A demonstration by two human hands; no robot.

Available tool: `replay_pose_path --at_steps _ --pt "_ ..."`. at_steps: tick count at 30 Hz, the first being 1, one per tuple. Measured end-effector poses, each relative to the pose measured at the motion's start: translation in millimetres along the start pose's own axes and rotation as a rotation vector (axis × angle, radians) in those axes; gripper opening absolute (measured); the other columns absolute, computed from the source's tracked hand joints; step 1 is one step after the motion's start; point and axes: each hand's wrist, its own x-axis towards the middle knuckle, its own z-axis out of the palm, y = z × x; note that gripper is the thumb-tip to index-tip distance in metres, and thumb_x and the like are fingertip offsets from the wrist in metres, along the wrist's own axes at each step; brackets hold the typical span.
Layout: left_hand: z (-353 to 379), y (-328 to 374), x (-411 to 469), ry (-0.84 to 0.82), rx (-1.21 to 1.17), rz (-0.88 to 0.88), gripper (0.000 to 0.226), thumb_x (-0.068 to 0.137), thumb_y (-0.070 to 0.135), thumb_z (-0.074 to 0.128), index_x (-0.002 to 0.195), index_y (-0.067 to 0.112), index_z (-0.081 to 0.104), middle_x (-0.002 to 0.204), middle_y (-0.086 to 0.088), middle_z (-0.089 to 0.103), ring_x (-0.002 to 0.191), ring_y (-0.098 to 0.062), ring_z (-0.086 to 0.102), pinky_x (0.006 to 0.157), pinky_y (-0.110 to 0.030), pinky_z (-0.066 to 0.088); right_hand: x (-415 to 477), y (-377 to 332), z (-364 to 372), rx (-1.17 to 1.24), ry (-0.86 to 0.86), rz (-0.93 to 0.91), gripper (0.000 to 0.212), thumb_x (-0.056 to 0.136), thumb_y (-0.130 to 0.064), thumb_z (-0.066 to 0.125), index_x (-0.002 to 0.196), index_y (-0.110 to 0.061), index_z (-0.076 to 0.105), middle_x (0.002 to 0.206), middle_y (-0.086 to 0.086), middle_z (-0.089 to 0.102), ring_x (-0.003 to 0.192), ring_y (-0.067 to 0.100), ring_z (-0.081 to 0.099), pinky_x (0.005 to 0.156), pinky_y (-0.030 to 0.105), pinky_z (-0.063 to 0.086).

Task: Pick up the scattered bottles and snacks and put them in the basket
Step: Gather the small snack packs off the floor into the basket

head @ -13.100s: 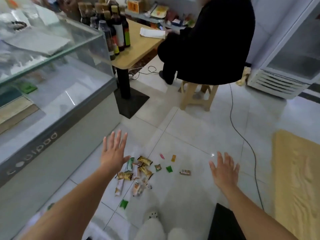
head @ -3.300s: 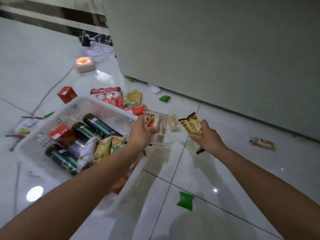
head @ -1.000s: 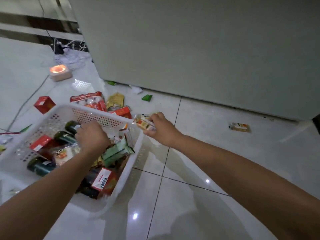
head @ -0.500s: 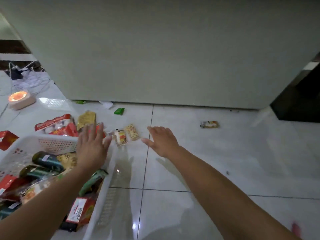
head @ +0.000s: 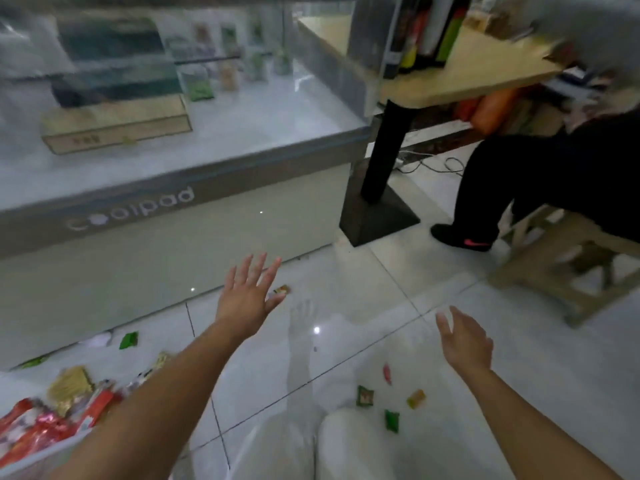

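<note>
My left hand [head: 250, 295] is raised over the tiled floor with fingers spread and nothing in it. My right hand [head: 465, 341] hovers lower at the right, fingers apart and empty. A small orange snack packet [head: 282, 289] lies on the floor just beyond my left fingertips. Green candy packets [head: 364, 396] [head: 391, 420], a yellow one [head: 416, 398] and a pink one [head: 387, 373] lie scattered below my right hand. Red and gold snack bags [head: 52, 408] are piled at the lower left above the white basket's rim [head: 33, 461].
A glass display counter [head: 166, 216] fills the left. A wooden table on a black pedestal [head: 379, 199] stands behind it. A person in black [head: 554, 174] sits on a wooden stool [head: 568, 268] at the right. More green packets [head: 129, 339] lie along the counter's base.
The view has swung up and to the right, away from the basket toward the counter and table. Both hands have lifted off the snacks and are spread empty.
</note>
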Motion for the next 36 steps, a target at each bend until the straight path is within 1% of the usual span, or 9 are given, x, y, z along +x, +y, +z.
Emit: replay_pose_path --at_steps 2,4,9,12,15,20,25,30,36 --pt "-63.5 25.5 1.3 -0.016 0.027 0.073 0.070 0.089 0.067 0.007 0.149 0.033 -0.008 0.160 -0.001 -0.009 0.147 -0.024 -0.012 0.118 -0.044 -0.004 -22.2 -1.7 -58.6 0.043 0.020 0.052 0.062 0.095 -0.056 0.021 0.145 -0.020 0.031 0.150 0.011 0.035 0.138 0.031 0.030 0.114 0.048 0.021" --pt "-124.1 50.4 3.7 -0.030 0.026 0.136 0.067 0.094 0.059 0.018 0.149 0.033 -0.010 0.160 -0.001 -0.012 0.146 -0.024 -0.015 0.118 -0.044 -0.006 -41.0 -9.2 -113.8 0.068 0.025 0.078 0.061 0.096 -0.055 0.021 0.145 -0.021 0.030 0.150 0.011 0.035 0.137 0.032 0.031 0.113 0.049 0.021" --pt "-240.9 91.0 0.8 -0.004 0.022 0.226 0.067 0.094 0.059 0.017 0.148 0.034 -0.014 0.158 -0.001 -0.016 0.144 -0.023 -0.019 0.116 -0.042 -0.011 -75.1 -19.9 -233.8 0.069 0.030 0.104 0.057 0.097 -0.051 0.025 0.145 -0.021 0.032 0.149 0.011 0.036 0.136 0.031 0.031 0.113 0.046 0.022" --pt "-284.6 93.5 -1.2 -0.031 0.001 0.189 0.067 0.094 0.059 0.017 0.148 0.034 -0.014 0.158 -0.001 -0.015 0.144 -0.024 -0.018 0.116 -0.042 -0.011 -76.7 -25.7 -286.6 0.053 0.033 0.125 0.055 0.097 -0.051 0.025 0.143 -0.021 0.035 0.146 0.012 0.039 0.133 0.031 0.033 0.110 0.045 0.024" --pt "-301.9 87.9 1.0 -0.035 -0.026 0.110 0.068 0.093 0.059 0.015 0.149 0.032 -0.012 0.158 -0.002 -0.014 0.145 -0.025 -0.016 0.118 -0.043 -0.008 -59.5 -29.5 -315.4 0.045 0.052 0.085 0.054 0.097 -0.050 0.027 0.142 -0.020 0.036 0.144 0.013 0.041 0.132 0.032 0.035 0.107 0.045 0.027" --pt "-293.4 81.8 8.9 -0.045 -0.039 -0.055 0.070 0.089 0.062 0.011 0.148 0.033 -0.013 0.158 -0.001 -0.015 0.145 -0.024 -0.017 0.118 -0.044 -0.008 -5.9 -17.4 -330.8 0.043 0.008 -0.081 0.054 0.097 -0.050 0.027 0.144 -0.022 0.032 0.147 0.009 0.037 0.135 0.029 0.032 0.109 0.048 0.026" --pt "-293.3 134.0 23.0 0.002 -0.085 -0.291 0.072 0.089 0.061 0.011 0.150 0.029 -0.012 0.158 -0.002 -0.015 0.145 -0.025 -0.017 0.118 -0.046 -0.008 78.9 3.2 -357.0 0.100 -0.067 -0.204 0.056 0.097 -0.049 0.027 0.145 -0.021 0.031 0.145 0.013 0.039 0.134 0.032 0.032 0.111 0.049 0.026" --pt "-310.5 208.3 16.4 0.052 -0.150 -0.471 0.068 0.095 0.056 0.020 0.150 0.030 -0.009 0.159 -0.003 -0.012 0.145 -0.027 -0.015 0.116 -0.043 -0.009 138.6 -14.4 -395.7 -0.036 -0.146 -0.450 0.051 0.097 -0.045 0.029 0.143 -0.022 0.034 0.143 0.011 0.040 0.130 0.031 0.035 0.104 0.046 0.029" --pt "-318.1 214.7 -39.9 0.073 -0.086 -0.782 0.068 0.094 0.056 0.019 0.150 0.029 -0.010 0.160 -0.005 -0.010 0.146 -0.028 -0.010 0.117 -0.046 -0.003 161.7 -57.2 -399.8 -0.099 -0.205 -0.754 0.056 0.097 -0.052 0.026 0.145 -0.026 0.030 0.142 0.009 0.043 0.131 0.028 0.036 0.108 0.049 0.031"
